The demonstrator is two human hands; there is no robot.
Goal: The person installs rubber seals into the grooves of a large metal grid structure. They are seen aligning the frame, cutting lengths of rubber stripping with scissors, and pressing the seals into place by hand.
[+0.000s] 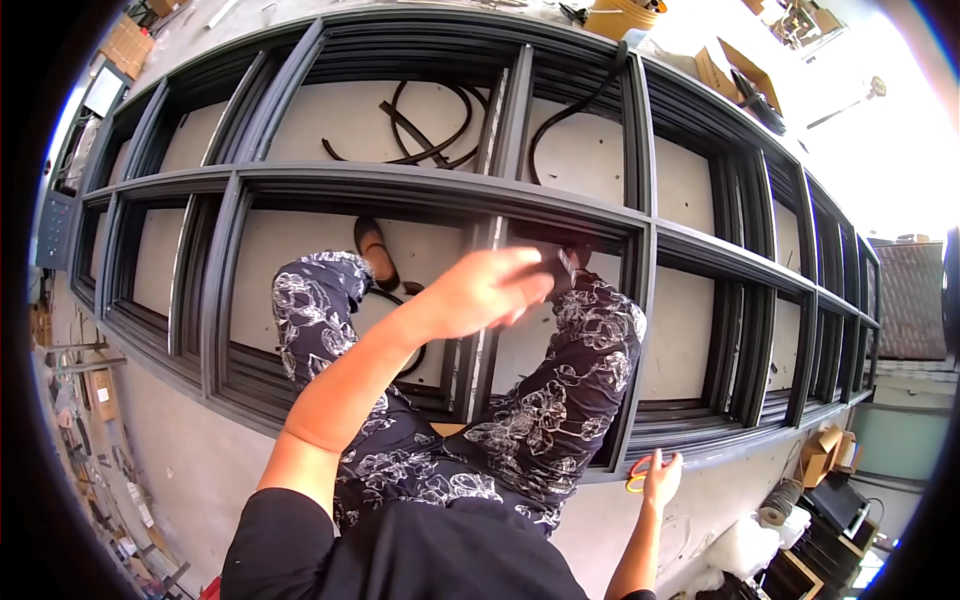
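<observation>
My left hand [490,290] is raised over the near middle opening of the dark grey metal frames [430,185]. Its fingers are closed on a small dark block-like object [560,266], smeared by motion, so its kind cannot be made out. Low on the right, at the frames' near edge, my right hand [662,480] grips scissors [636,484] with red and orange handles; the blades are hidden. Black rubber strip [402,118] lies in loose curls inside a far opening, and another length [545,130] hangs over the far rail.
The frames lie stacked around my legs, their crossbars [650,300] dividing the floor [690,350] into openings. Beyond stand a yellow bucket [622,18] and an open cardboard box [715,68]. At the lower right are cartons [822,452] and a white plastic bag [745,548].
</observation>
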